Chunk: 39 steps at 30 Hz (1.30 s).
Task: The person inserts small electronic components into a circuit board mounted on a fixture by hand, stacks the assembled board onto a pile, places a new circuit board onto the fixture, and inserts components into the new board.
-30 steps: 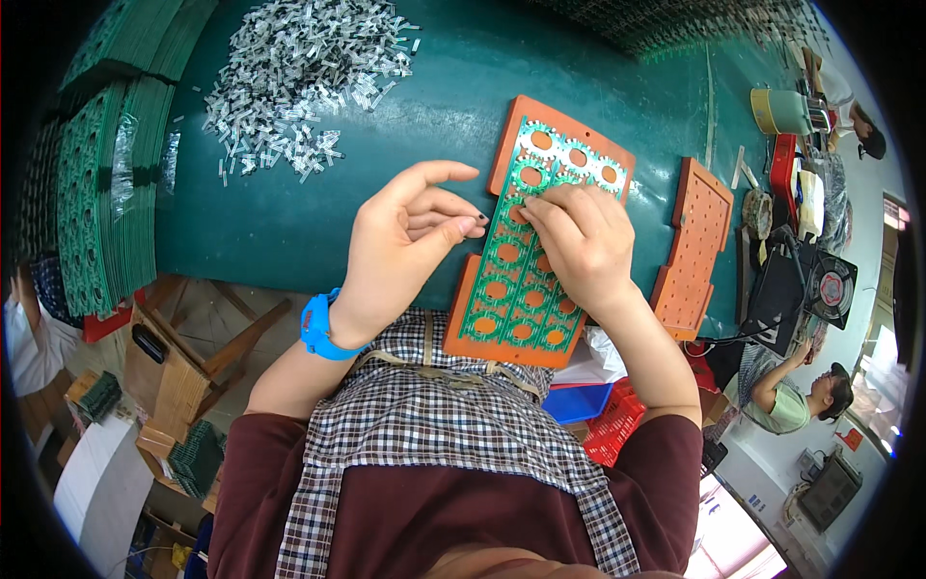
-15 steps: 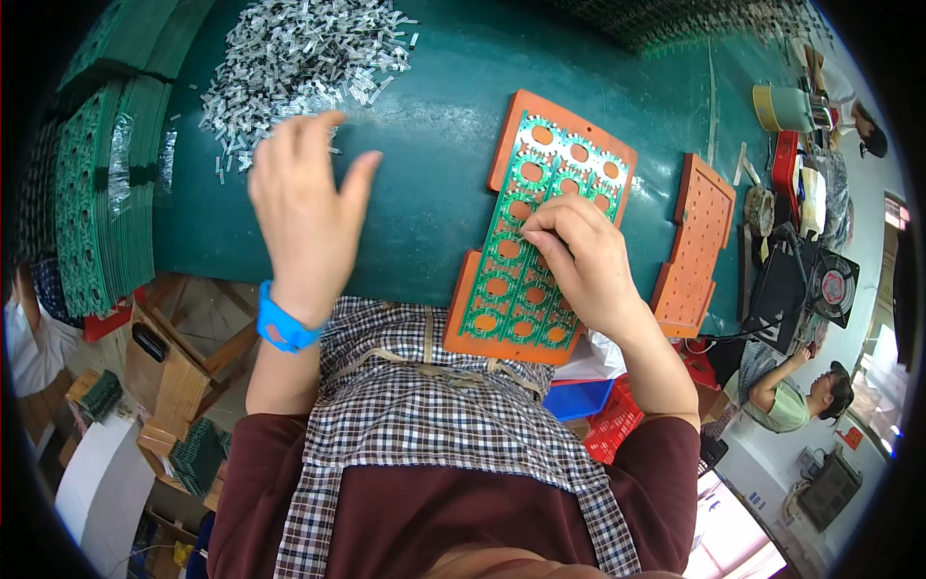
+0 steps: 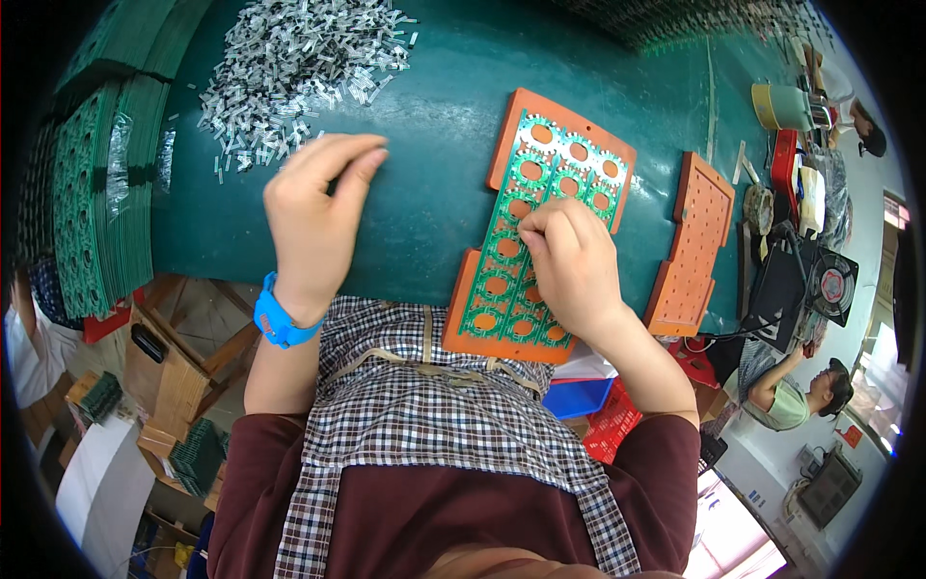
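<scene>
My left hand, with a blue band at the wrist, hovers over the green table just nearer than a heap of small clear-and-dark parts. Its thumb and fingers are pinched together; whatever may be between them is too small to make out. Fingers bunched in a pinch, my right hand is at the middle of a green circuit board panel with rows of oval holes. Its fingertips hide what they touch. Under the panel lies an orange tray-like fixture, which shows round the edges.
A second orange fixture lies to the right, with pegs or holes in rows. Tall stacks of green panels stand at the left edge. A small fan, a red box and another person are on the right.
My left hand has drawn slightly away from the heap, and its spread fingers have come together in a pinch pointing right. My right hand stays at the panel, shifted slightly.
</scene>
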Available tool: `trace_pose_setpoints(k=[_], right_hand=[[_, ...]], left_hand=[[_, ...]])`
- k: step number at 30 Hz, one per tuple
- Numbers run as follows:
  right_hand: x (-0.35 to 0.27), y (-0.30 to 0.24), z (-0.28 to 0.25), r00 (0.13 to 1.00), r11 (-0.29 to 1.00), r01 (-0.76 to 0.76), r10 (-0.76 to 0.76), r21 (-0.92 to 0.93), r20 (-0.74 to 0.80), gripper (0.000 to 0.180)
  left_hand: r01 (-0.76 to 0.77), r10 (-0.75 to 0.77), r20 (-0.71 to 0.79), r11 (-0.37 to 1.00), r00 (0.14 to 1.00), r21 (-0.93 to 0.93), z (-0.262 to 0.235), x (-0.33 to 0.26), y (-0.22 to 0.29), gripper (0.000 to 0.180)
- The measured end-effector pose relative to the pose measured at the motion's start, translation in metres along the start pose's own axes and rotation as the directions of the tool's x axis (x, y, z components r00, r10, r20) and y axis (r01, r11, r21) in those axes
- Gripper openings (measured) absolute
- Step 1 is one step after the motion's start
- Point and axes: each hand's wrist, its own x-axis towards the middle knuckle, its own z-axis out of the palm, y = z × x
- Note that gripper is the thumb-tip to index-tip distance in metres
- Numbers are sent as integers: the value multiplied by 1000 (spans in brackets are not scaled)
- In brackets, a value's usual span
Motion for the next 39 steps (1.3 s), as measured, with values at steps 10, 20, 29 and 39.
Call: trace_pose_setpoints(k=[10, 20, 29, 39], right_hand=[[15, -20, -14, 999, 988, 21, -14, 155, -49, 27], [19, -9, -20, 992, 940, -81, 110, 331, -69, 6], [-13, -12, -10, 992, 988, -5, -15, 157, 127, 10], [-10, -10, -9, 989, 994, 27, -42, 109, 139, 10]], left_hand=[[456, -85, 526, 625, 847, -634, 25, -13, 22, 42], [146, -35, 371, 950, 928, -275, 18, -13, 17, 20], [-229, 230, 0, 969, 973, 89, 10, -1, -1, 8], [39, -4, 110, 950, 994, -309, 15, -12, 4, 11]])
